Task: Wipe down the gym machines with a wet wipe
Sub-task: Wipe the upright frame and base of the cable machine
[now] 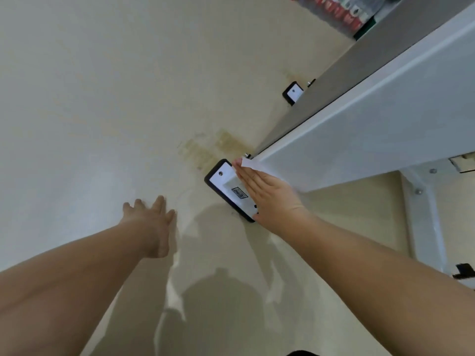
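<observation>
Pale cream floor (102, 98) fills most of the view. The machine's white frame beam (372, 119) has its long axis on a diagonal, upper right down to centre, low end pointing at the floor. It's painted white with a grey side face, and the finish looks smooth and glossy.

The beam ends at the near foot plate (221, 183), a white plate on a black rubber pad with a bolt head and a small printed label. A second foot (293, 93) of the same type sits further back along the beam. White cross member (424, 214) at right, with bolts.

Right hand (272, 196): flat, fingers straight and together, pressing the wet wipe (250, 164) against the beam's low end just above the near foot plate. The wipe is white and thin, with one corner sticking out past the fingertips.

Left hand (151, 217): fingers spread, holding nothing, reaching toward the floor left of the foot. Can't tell if it touches.

Yellowish stain (205, 150) on the floor beside the near foot plate.
</observation>
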A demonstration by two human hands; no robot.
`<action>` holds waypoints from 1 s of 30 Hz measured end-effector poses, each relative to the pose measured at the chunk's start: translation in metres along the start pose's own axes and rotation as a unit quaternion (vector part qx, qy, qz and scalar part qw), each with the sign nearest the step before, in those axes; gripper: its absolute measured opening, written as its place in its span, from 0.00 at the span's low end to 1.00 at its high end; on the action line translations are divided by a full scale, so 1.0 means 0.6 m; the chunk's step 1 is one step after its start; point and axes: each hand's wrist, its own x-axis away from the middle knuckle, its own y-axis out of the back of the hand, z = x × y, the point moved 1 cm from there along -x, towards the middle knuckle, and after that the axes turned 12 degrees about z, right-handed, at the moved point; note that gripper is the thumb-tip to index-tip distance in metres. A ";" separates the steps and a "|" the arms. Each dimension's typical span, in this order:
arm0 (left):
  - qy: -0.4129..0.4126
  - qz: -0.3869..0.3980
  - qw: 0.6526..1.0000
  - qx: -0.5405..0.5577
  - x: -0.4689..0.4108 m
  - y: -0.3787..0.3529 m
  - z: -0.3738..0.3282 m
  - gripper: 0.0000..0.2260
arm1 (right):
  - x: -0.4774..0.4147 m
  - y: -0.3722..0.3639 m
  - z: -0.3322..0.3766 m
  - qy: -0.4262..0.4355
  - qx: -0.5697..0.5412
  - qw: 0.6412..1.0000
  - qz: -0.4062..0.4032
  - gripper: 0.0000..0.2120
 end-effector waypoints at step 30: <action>-0.180 -0.027 0.976 0.116 0.080 0.103 -0.073 0.39 | 0.060 0.146 -0.127 0.025 0.076 0.990 0.120 0.29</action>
